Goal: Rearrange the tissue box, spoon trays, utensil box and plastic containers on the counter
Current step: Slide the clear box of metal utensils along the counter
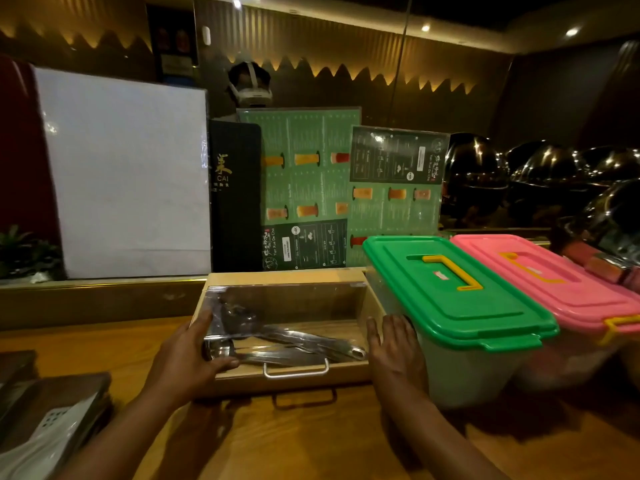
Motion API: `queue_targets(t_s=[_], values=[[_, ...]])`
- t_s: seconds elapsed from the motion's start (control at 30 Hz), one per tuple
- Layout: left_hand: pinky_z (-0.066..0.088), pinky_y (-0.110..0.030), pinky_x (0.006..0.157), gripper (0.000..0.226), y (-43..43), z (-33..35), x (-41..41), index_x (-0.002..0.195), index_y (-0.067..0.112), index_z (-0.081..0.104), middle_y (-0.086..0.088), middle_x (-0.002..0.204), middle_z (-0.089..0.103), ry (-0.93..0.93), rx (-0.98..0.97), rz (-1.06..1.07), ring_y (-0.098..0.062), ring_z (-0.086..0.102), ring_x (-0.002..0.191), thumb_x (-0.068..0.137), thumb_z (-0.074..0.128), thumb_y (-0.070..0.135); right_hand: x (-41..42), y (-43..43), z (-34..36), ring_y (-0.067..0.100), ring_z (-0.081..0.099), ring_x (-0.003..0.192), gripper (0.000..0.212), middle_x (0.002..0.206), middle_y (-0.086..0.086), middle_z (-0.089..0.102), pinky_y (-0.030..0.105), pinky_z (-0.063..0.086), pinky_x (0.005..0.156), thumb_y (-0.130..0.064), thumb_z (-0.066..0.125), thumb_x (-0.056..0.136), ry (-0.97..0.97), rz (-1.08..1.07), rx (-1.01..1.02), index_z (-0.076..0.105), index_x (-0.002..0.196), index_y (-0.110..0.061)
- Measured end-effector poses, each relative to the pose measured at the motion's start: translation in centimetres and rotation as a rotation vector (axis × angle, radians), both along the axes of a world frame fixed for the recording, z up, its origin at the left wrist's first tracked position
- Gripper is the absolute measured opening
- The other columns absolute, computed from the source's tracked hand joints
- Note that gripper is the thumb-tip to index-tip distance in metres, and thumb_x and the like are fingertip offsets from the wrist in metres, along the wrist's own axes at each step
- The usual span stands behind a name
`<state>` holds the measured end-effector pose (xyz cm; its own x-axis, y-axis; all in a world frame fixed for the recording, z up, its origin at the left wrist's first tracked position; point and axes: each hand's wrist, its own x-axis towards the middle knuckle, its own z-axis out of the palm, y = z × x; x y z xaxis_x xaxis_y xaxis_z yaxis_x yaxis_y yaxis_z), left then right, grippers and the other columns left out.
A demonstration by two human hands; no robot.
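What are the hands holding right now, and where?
Both hold the wooden utensil box: left hand grips its left front corner, right hand lies flat against its right side.

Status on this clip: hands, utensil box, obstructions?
Left hand and right hand flank wooden clear-lidded utensil box. Green-lidded plastic container tight against right hand.

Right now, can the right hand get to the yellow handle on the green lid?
Probably yes. The right hand lies flat between the wooden utensil box and the green-lidded container; the yellow handle sits exposed on top of the lid, with nothing over it.
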<state>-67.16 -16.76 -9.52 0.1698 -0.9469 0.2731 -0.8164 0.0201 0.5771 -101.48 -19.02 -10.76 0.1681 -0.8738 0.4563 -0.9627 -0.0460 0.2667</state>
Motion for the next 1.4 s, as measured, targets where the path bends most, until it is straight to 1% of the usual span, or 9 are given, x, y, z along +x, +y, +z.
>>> queue_targets(t_s=[0.07, 0.17, 0.4, 0.57, 0.7, 0.93, 1.27, 1.33, 1.4], values=[[0.047, -0.029, 0.075, 0.11, -0.1, 0.1, -0.1, 0.153, 0.03, 0.03, -0.012, 0.131, 0.059, 0.005, 0.003, 0.003, -0.031, 0.058, 0.115, 0.062, 0.091, 0.04, 0.4, -0.2, 0.1, 0.052, 0.054, 0.114, 0.05, 0.116, 0.037, 0.059, 0.058, 0.04, 0.105, 0.008, 0.057, 0.077, -0.017, -0.022, 0.025, 0.058, 0.127, 0.008], [0.048, -0.029, 0.079, 0.111, -0.2, 0.0, -0.2, 0.153, 0.031, 0.028, -0.011, 0.135, 0.057, 0.001, 0.011, 0.016, -0.03, 0.056, 0.118, 0.062, 0.091, 0.041, 1.1, -0.3, 0.3, 0.053, 0.051, 0.111, 0.047, 0.112, 0.039, 0.058, 0.061, 0.038, 0.106, 0.007, 0.041, 0.08, -0.036, -0.056, 0.054, 0.056, 0.123, 0.015], [0.047, -0.041, 0.097, 0.11, -0.3, 0.4, 0.3, 0.153, 0.033, 0.028, -0.011, 0.151, 0.044, 0.063, 0.022, 0.009, -0.033, 0.045, 0.134, 0.063, 0.09, 0.041, 2.3, 0.2, 0.4, 0.056, 0.054, 0.107, 0.048, 0.105, 0.044, 0.059, 0.065, 0.034, 0.106, 0.0, 0.031, 0.076, -0.12, -0.09, 0.084, 0.059, 0.109, 0.022], [0.046, -0.039, 0.096, 0.109, -0.2, 0.5, -0.3, 0.153, 0.034, 0.028, -0.011, 0.151, 0.044, 0.066, 0.0, 0.006, -0.033, 0.044, 0.134, 0.064, 0.09, 0.039, 1.9, 0.3, 0.8, 0.056, 0.056, 0.107, 0.048, 0.107, 0.043, 0.06, 0.064, 0.04, 0.103, 0.001, 0.034, 0.075, -0.161, -0.106, 0.15, 0.061, 0.11, 0.02], [0.047, -0.037, 0.095, 0.11, -0.1, 0.6, -0.4, 0.154, 0.033, 0.026, -0.011, 0.151, 0.045, 0.054, -0.002, 0.005, -0.033, 0.045, 0.133, 0.064, 0.09, 0.04, 1.6, 0.2, 0.9, 0.056, 0.052, 0.112, 0.053, 0.111, 0.042, 0.058, 0.064, 0.038, 0.104, 0.003, 0.027, 0.076, -0.161, -0.108, 0.177, 0.058, 0.117, 0.019], [0.048, -0.036, 0.094, 0.109, 0.2, 0.5, -0.9, 0.154, 0.033, 0.026, -0.009, 0.149, 0.044, 0.07, 0.038, 0.031, -0.03, 0.046, 0.132, 0.065, 0.089, 0.044, 1.4, 0.2, 1.1, 0.056, 0.055, 0.109, 0.046, 0.11, 0.044, 0.059, 0.061, 0.037, 0.104, 0.008, 0.04, 0.073, -0.143, -0.096, 0.177, 0.058, 0.114, 0.021], [0.048, -0.038, 0.098, 0.111, 0.2, 1.1, -0.9, 0.154, 0.041, 0.016, -0.006, 0.155, 0.036, 0.099, 0.103, -0.007, -0.03, 0.042, 0.137, 0.069, 0.087, 0.043, 0.7, -0.1, 0.7, 0.053, 0.046, 0.111, 0.051, 0.11, 0.042, 0.057, 0.062, 0.031, 0.107, 0.004, 0.029, 0.078, -0.091, -0.083, 0.187, 0.052, 0.121, 0.021], [0.045, -0.041, 0.103, 0.114, 0.5, 1.4, -0.7, 0.154, 0.044, 0.01, -0.006, 0.16, 0.028, 0.085, 0.119, -0.027, -0.03, 0.034, 0.143, 0.069, 0.086, 0.044, 0.5, 0.0, 1.0, 0.051, 0.044, 0.114, 0.052, 0.115, 0.039, 0.056, 0.06, 0.027, 0.11, 0.003, 0.038, 0.076, -0.054, -0.083, 0.196, 0.051, 0.125, 0.017], [0.037, -0.044, 0.111, 0.116, 1.1, 1.7, -0.3, 0.154, 0.046, 0.005, -0.004, 0.165, 0.014, 0.07, 0.117, -0.044, -0.03, 0.017, 0.151, 0.071, 0.085, 0.044, 0.4, 0.6, 1.7, 0.051, 0.042, 0.119, 0.061, 0.123, 0.036, 0.053, 0.059, 0.027, 0.11, -0.004, 0.051, 0.072, -0.037, -0.087, 0.211, 0.05, 0.131, 0.01]])
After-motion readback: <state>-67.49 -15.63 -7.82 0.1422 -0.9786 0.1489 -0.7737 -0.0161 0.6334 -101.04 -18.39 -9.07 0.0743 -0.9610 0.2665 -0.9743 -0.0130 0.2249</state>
